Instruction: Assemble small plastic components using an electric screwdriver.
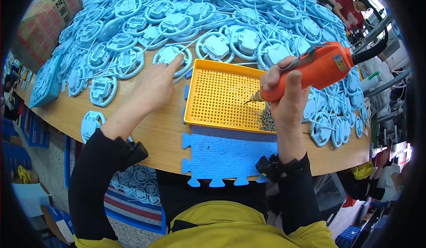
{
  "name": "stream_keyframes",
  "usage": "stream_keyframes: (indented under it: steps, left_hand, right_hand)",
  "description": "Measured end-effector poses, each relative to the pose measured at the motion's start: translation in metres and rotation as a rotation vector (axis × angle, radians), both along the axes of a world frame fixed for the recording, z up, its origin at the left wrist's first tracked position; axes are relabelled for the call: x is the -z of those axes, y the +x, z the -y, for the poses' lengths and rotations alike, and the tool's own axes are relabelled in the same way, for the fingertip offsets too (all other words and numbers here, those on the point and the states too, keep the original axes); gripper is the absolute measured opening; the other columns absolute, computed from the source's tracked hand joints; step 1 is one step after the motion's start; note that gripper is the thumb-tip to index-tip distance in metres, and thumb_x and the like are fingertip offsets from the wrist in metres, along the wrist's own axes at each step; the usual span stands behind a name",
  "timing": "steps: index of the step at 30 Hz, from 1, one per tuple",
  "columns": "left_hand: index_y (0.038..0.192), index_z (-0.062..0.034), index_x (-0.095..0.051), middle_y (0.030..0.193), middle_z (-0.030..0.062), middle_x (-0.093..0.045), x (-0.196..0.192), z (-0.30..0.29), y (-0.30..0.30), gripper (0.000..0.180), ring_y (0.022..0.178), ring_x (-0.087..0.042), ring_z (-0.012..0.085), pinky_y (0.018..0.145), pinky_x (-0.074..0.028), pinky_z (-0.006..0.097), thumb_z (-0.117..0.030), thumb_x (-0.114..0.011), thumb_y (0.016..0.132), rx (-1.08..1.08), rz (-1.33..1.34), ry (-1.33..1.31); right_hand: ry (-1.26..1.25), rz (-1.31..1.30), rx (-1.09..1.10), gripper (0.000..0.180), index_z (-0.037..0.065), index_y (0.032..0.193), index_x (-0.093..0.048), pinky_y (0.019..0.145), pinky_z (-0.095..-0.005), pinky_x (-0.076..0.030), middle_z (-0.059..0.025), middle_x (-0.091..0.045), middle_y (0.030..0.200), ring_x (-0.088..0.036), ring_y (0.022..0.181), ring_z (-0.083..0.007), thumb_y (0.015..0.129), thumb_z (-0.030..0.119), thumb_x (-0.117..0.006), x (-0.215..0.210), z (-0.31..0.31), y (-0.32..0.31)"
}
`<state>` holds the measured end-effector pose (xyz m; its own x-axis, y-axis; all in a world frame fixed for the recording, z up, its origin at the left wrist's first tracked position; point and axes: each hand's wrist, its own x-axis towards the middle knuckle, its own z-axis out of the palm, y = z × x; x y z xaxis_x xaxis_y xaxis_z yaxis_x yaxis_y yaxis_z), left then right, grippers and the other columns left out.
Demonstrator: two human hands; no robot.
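Gripping orange electric screwdriver (317, 66) in my right fingers (271, 78); light-blue ring part (164, 54) just ahead of nearer left fingers (172, 67), can't tell their grip.

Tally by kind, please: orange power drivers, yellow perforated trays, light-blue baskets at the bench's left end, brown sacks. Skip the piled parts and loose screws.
Orange power driver, in the right hand: 1
Yellow perforated tray: 1
Light-blue basket: 1
Brown sack: 1
Total: 4
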<state>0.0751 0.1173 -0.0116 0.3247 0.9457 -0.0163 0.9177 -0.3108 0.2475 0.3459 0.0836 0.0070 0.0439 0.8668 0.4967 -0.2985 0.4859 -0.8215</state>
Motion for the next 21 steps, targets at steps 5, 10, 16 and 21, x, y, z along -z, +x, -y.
stream_keyframes:
  steps: [5,10,16,21]
  left_hand:
    - [0.140,-0.0135,-0.038,0.097,0.0181,-0.063,0.018,-0.006,0.000,0.066,0.089,-0.060,0.0371,0.075,-0.047,0.047,-0.001,-0.055,0.078,-0.024,0.003,0.200]
    - [0.141,-0.0158,-0.037,0.090,0.0193,-0.064,0.021,0.003,0.005,0.068,0.082,-0.061,0.0370,0.071,-0.049,0.047,-0.002,-0.055,0.077,-0.007,0.056,0.183]
    - [0.139,-0.0118,-0.039,0.089,0.0173,-0.066,-0.006,0.008,-0.002,0.064,0.080,-0.063,0.0356,0.067,-0.049,0.047,-0.005,-0.055,0.077,-0.069,0.185,0.183]
    - [0.140,-0.0031,-0.038,0.069,-0.0041,-0.049,-0.062,0.026,-0.034,0.062,0.062,-0.045,0.0041,0.056,-0.039,0.020,0.002,-0.052,0.079,-0.050,0.832,-0.046]
  right_hand:
    - [-0.012,-0.021,-0.028,0.042,0.007,0.098,-0.050,0.059,-0.0301,-0.043,-0.0038,-0.054,0.070,-0.051,0.061,-0.0139,0.087,0.043,-0.066,0.002,-0.002,0.001]
    - [0.000,0.002,-0.023,0.036,0.007,0.097,-0.049,0.060,-0.0308,-0.044,-0.0040,-0.054,0.071,-0.051,0.062,-0.0138,0.089,0.039,-0.065,0.000,-0.001,0.001]
    - [0.020,-0.036,-0.012,0.041,0.006,0.101,-0.049,0.060,-0.0311,-0.045,-0.0034,-0.053,0.072,-0.052,0.062,-0.0146,0.087,0.039,-0.067,-0.004,0.003,-0.005]
    - [0.062,-0.145,-0.012,0.038,0.003,0.100,-0.049,0.057,-0.0282,-0.045,-0.0064,-0.055,0.070,-0.054,0.059,-0.0158,0.085,0.030,-0.071,-0.013,0.009,-0.002]
